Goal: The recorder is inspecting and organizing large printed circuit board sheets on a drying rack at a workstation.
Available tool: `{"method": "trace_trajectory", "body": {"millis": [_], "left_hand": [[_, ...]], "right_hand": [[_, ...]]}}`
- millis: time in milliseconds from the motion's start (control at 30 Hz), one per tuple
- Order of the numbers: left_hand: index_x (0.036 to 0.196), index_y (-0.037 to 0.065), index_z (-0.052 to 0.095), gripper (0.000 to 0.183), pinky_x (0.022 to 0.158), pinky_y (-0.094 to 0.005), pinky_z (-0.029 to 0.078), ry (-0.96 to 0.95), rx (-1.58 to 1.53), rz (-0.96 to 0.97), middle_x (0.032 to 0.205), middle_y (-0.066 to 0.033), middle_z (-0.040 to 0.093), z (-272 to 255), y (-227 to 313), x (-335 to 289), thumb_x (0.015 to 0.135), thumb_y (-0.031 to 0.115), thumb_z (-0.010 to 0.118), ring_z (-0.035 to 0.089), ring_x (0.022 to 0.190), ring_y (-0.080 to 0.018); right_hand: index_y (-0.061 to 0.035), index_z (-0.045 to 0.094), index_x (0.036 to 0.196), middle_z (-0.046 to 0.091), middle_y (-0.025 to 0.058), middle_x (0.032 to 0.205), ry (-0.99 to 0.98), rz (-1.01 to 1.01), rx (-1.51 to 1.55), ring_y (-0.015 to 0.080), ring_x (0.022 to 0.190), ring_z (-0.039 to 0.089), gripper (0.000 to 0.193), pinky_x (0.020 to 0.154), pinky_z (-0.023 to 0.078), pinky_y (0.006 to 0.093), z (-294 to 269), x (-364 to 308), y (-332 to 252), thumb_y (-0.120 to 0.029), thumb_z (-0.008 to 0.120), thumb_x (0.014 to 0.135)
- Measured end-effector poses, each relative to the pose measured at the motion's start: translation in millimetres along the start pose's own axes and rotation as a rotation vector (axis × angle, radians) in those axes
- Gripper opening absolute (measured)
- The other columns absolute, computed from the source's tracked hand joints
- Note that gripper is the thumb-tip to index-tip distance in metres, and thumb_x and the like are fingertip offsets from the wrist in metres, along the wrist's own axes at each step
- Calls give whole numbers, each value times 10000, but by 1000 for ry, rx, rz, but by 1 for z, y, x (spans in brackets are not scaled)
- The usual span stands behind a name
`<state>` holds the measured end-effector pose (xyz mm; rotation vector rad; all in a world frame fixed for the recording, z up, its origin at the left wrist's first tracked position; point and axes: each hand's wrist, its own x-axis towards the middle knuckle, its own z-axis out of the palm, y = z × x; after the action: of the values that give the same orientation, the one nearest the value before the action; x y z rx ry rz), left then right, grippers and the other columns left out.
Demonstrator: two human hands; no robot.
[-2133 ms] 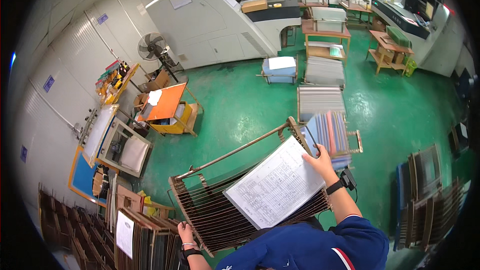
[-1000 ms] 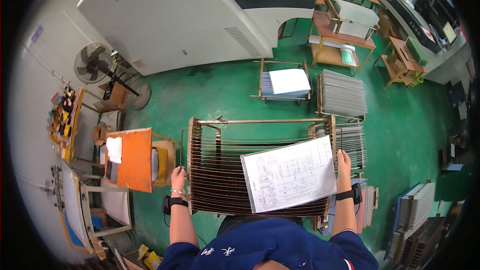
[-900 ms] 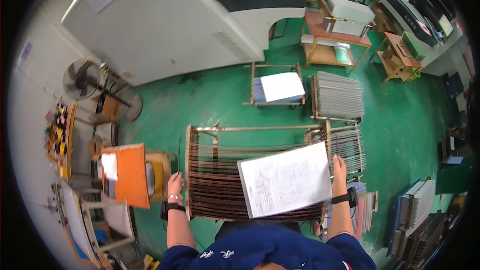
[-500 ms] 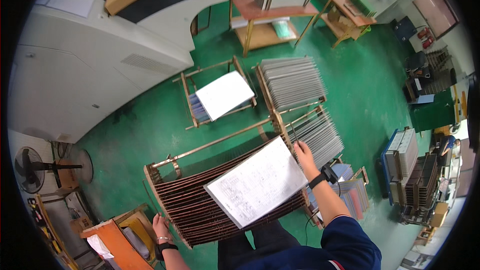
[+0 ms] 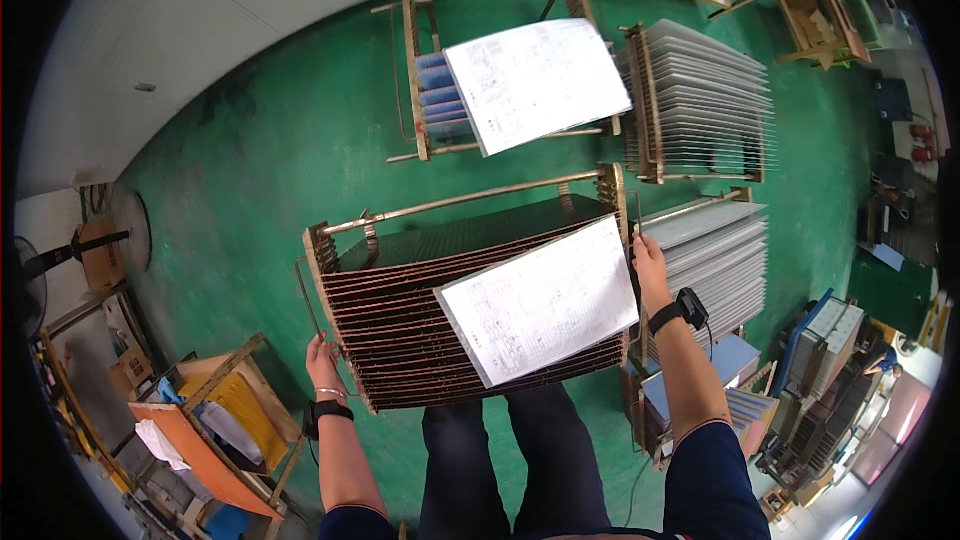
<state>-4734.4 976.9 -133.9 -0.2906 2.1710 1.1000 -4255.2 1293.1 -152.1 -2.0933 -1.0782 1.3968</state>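
Both hands full here: the metal rack [image 5: 460, 203] is up in front of the person, over the green floor [image 5: 230, 190], legs [image 5: 525, 455] showing past its near side. L hand [image 5: 323, 365] has its fingers curled round the thin handle [image 5: 309, 300] at the rack's L end, pinching the wire. R hand [image 5: 650, 265] grips the R end the same way, tho the hand covers part of the wire there, so the exact hold's hard to call.

In the rack: thin dark boards [image 5: 390, 340], row after row, near part packed; far part, under the rail, too dim to tell. On top, a paper sheet [image 5: 545, 295] lies skewed twd the R end, no hand on it.

Status: boards in, paper on, both grips taken, so loading & lift look done, judging by the hold. Left over: rack's in hand, not set down anywhere.

Round abt: straight ahead, another rack w/ blue boards [image 5: 445, 97] and white papers [image 5: 540, 75] on top; to its R, upright pale panels [image 5: 705, 105]; more grey panels [image 5: 715, 265] just beyond the R hand. Lower L, an orange desk [image 5: 205, 460], well apart from the rack; a fan [image 5: 75, 250] past that, cut by the rim.
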Motion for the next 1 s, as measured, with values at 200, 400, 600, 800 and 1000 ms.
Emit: {"method": "trace_trajectory", "body": {"millis": [200, 400, 600, 800, 1000], "left_hand": [[1107, 29, 556, 248, 576, -194, 400, 1, -36, -19, 813, -21, 580, 28, -18, 36, 874, 65, 479, 476, 646, -62], [1208, 38, 488, 326, 717, -236, 433, -122, -46, 32, 943, -39, 589, 43, -39, 81, 883, 70, 475, 523, 791, -102], [1305, 23, 389, 413, 962, -331, 360, -153, 188, 139, 1231, -98, 495, 44, -26, 70, 903, 88, 455, 472, 1114, -200], [1118, 14, 548, 311, 891, -310, 407, -392, 264, 76, 1098, -72, 567, -5, -32, -27, 922, 247, 486, 528, 1011, -183], [1088, 87, 556, 235, 707, -369, 478, -686, 550, -268, 947, -76, 594, -26, 39, -130, 868, 165, 530, 580, 848, -206]], "right_hand": [[39, 528, 1127, 575, 45, 931, -17, -25, -60, 109, 796, 498, 362, 707, 408, 231, 35, 55, 31, -241, 483, 903], [25, 464, 1216, 559, 152, 1090, -41, -216, -333, 239, 1021, 524, 395, 883, 402, 306, 62, 107, 60, -236, 442, 921], [38, 463, 1213, 517, 235, 1176, 55, -346, -446, 362, 1083, 493, 429, 920, 383, 368, 46, 56, 40, -241, 483, 888], [-11, 556, 798, 573, 222, 812, -99, -291, -465, 416, 774, 531, 120, 654, 434, 462, 14, -147, 40, -120, 506, 795], [-72, 602, 1062, 626, 125, 1004, -271, 29, -420, 284, 937, 588, 322, 810, 465, 352, -46, -350, 67, -296, 493, 858]]}}
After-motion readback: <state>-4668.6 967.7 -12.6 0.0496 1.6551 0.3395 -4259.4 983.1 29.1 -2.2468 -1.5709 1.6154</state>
